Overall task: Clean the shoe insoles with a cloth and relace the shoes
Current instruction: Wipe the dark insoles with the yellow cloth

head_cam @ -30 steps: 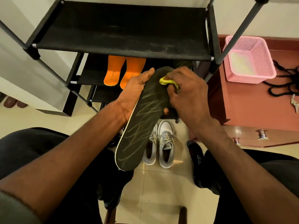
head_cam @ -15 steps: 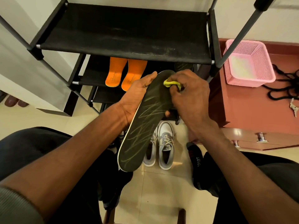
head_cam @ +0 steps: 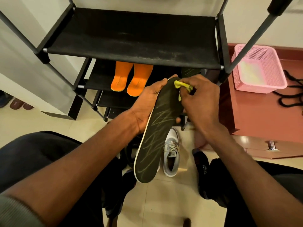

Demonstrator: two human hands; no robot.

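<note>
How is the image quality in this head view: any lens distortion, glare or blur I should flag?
Head view: wide-angle bending bows the black metal shoe rack posts outward; soft glare on the glossy reddish-brown wooden cabinet and on the cream floor tiles; the right hand gripping the yellow cloth looks slightly motion-smeared; the dark scribble-patterned insole in the left hand stays readable.

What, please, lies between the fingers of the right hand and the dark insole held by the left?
In the head view, a yellow cloth lies between the right hand and the dark insole.
</note>
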